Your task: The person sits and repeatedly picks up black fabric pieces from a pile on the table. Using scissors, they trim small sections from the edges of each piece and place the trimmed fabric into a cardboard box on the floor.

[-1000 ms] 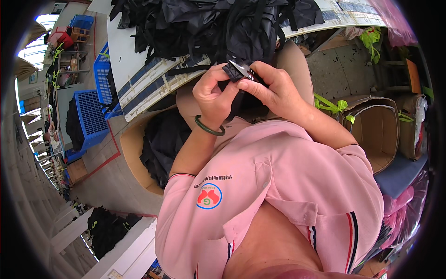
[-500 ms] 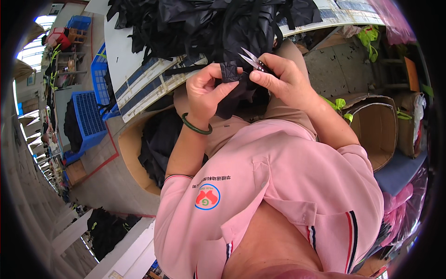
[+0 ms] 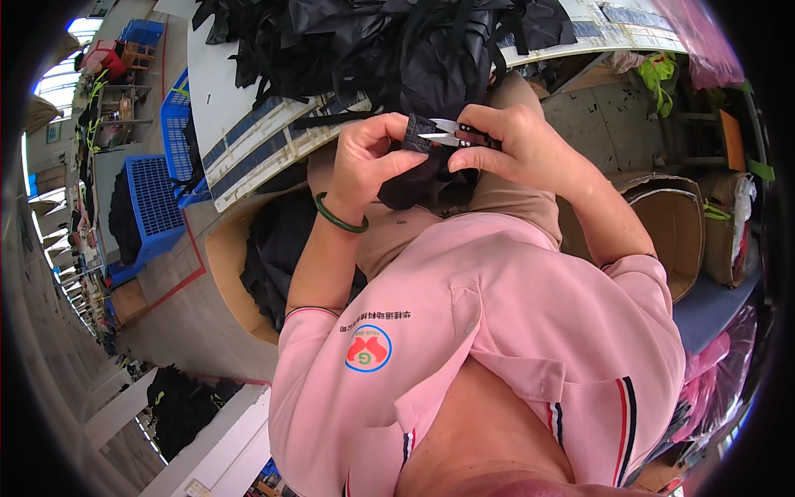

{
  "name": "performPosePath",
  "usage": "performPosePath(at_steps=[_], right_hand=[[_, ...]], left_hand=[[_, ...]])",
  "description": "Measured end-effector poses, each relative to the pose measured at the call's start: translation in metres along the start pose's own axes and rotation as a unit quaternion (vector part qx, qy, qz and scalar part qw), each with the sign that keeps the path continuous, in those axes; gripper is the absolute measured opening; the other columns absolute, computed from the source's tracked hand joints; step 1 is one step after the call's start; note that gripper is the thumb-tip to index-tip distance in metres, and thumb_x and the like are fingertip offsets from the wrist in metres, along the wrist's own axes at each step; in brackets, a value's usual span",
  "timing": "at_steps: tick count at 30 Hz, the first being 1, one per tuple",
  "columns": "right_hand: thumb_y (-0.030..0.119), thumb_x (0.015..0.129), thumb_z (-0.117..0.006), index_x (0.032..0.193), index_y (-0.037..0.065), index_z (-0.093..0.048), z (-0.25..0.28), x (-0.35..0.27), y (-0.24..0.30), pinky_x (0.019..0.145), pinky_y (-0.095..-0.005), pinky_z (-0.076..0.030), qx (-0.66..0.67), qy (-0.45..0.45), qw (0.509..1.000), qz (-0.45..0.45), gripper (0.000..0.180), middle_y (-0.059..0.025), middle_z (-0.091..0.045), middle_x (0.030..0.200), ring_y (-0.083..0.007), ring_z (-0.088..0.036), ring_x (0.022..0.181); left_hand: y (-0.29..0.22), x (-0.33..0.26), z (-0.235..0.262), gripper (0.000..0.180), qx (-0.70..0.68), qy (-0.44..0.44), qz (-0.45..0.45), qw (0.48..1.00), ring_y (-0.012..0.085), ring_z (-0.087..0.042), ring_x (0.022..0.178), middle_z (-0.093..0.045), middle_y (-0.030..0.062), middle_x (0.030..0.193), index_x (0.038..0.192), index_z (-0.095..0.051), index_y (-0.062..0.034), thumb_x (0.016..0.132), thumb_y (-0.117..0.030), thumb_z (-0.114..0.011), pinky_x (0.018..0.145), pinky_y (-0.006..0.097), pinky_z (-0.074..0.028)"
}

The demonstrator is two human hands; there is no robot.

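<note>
Between thumb and fingers, my left hand (image 3: 370, 157) pinches a stitched piece of black fabric (image 3: 416, 132), and more black cloth hangs below it. My right hand (image 3: 513, 142) is closed round a pair of thread snips (image 3: 468, 134) with black grips. The two bright blades stand apart, pointing left, with their tips at the edge of the pinched fabric. Whether a thread lies between the blades is too small to tell. A large heap of black fabric pieces and straps (image 3: 373, 50) covers the table just beyond my hands.
The worn table edge (image 3: 273, 145) runs beyond my lap. A cardboard box (image 3: 228, 257) with black cloth stands left of my legs, another open carton (image 3: 675, 224) at right. Blue plastic crates (image 3: 156, 203) sit on the floor at left. Pink plastic wrap (image 3: 700, 41) hangs far right.
The snips have turned level and moved down-left, bringing their spread blades to the fabric edge. My left hand has tilted the fabric and shifted slightly.
</note>
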State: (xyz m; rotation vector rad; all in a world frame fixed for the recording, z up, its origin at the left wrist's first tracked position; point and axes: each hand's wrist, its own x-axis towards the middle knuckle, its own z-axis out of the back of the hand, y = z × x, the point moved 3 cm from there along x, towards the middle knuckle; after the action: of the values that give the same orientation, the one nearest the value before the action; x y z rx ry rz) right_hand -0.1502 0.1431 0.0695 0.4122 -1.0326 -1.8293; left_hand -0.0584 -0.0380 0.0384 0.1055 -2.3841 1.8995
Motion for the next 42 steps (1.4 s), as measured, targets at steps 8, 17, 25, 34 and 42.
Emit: performPosePath(at_steps=[8, 17, 25, 34, 42], right_hand=[[0.043, 0.079, -0.070, 0.077, 0.002, -0.057, -0.001, 0.001, 0.005, 0.051, -0.0400, -0.040, -0.014, 0.000, 1.000, -0.001, 0.043, -0.0150, -0.053, 0.055, -0.0354, -0.054, 0.054], [0.028, 0.082, -0.072, 0.084, -0.002, -0.057, 0.004, -0.005, -0.002, 0.052, -0.0310, -0.036, 0.067, 0.068, 0.994, -0.051, 0.033, -0.0083, -0.047, 0.061, -0.0169, -0.037, 0.056], [0.036, 0.078, -0.074, 0.086, 0.000, -0.058, 0.011, -0.005, 0.006, 0.054, -0.0308, -0.039, 0.060, 0.140, 0.988, -0.012, 0.040, -0.0077, -0.053, 0.067, -0.0181, -0.047, 0.058], [0.041, 0.078, -0.072, 0.082, 0.003, -0.060, 0.004, -0.008, 0.010, 0.049, -0.0363, -0.038, 0.027, 0.124, 0.989, 0.075, 0.041, -0.0095, -0.052, 0.056, -0.0286, -0.051, 0.049], [0.041, 0.078, -0.070, 0.081, 0.003, -0.060, -0.001, -0.006, 0.018, 0.050, -0.0389, -0.039, -0.003, 0.154, 0.984, 0.088, 0.040, -0.0123, -0.053, 0.056, -0.0317, -0.053, 0.052]], left_hand=[[-0.001, -0.001, -0.006, 0.016, 0.027, 0.025, -0.006, 0.999, 0.0114, -0.059, 0.081, -0.065, 0.0065, 0.090, 0.088, -0.065, 0.0030, 0.073, 0.007, -0.068, 0.075, 0.025, -0.047], [-0.010, 0.003, -0.004, 0.016, 0.050, 0.075, 0.024, 0.996, 0.0140, -0.062, 0.083, -0.067, 0.0097, 0.089, 0.085, -0.066, 0.0031, 0.070, 0.006, -0.068, 0.078, 0.026, -0.048], [-0.019, 0.014, 0.004, 0.014, -0.024, 0.208, 0.137, 0.968, 0.0152, -0.064, 0.079, -0.068, 0.0105, 0.083, 0.080, -0.066, 0.0038, 0.067, 0.005, -0.066, 0.077, 0.026, -0.049], [-0.017, 0.015, -0.002, 0.014, -0.044, 0.261, 0.239, 0.934, 0.0188, -0.063, 0.074, -0.067, 0.0134, 0.078, 0.071, -0.062, 0.0022, 0.060, -0.004, -0.068, 0.071, 0.028, -0.047], [-0.012, 0.013, -0.006, 0.014, -0.049, 0.315, 0.274, 0.907, 0.0142, -0.064, 0.073, -0.068, 0.0106, 0.080, 0.076, -0.063, 0.0033, 0.066, -0.003, -0.068, 0.070, 0.023, -0.048]])
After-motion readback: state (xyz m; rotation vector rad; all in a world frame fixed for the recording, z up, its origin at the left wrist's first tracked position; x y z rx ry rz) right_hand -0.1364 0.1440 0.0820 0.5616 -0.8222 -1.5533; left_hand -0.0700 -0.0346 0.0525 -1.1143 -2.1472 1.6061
